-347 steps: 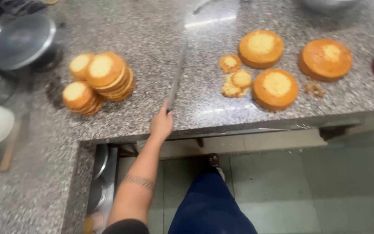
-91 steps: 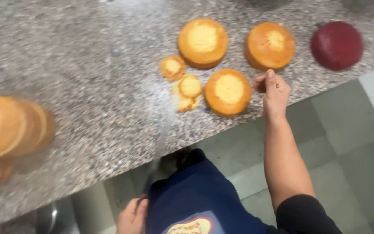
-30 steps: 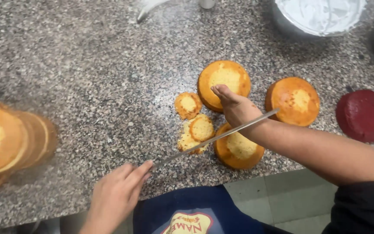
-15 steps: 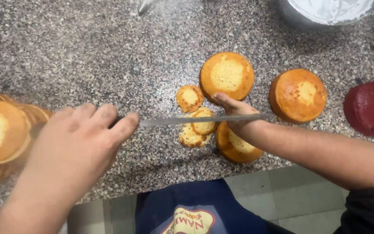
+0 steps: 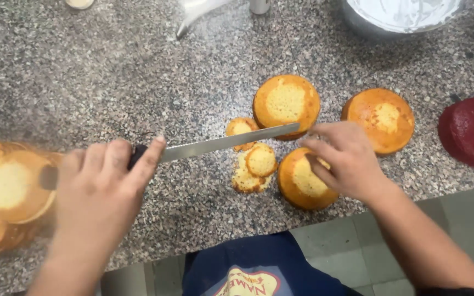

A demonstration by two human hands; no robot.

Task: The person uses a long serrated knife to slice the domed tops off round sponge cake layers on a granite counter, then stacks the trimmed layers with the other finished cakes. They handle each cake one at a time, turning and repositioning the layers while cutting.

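My left hand grips the dark handle of a long serrated knife, index finger laid along the blade. The blade runs level to the right, its tip near the far round golden cake. My right hand rests on top of the nearest round golden cake, fingers spread over its right side. Thin cut cake slices lie under the blade, just left of that cake.
Another golden cake and a dark red cake sit further right on the speckled granite counter. Stacked golden cake rounds lie at the left. A metal bowl with white cream stands at the back right. The counter edge runs close to my body.
My left hand has drawn back left and down with the knife. My right hand has settled onto the nearest cake. The view has shifted slightly.
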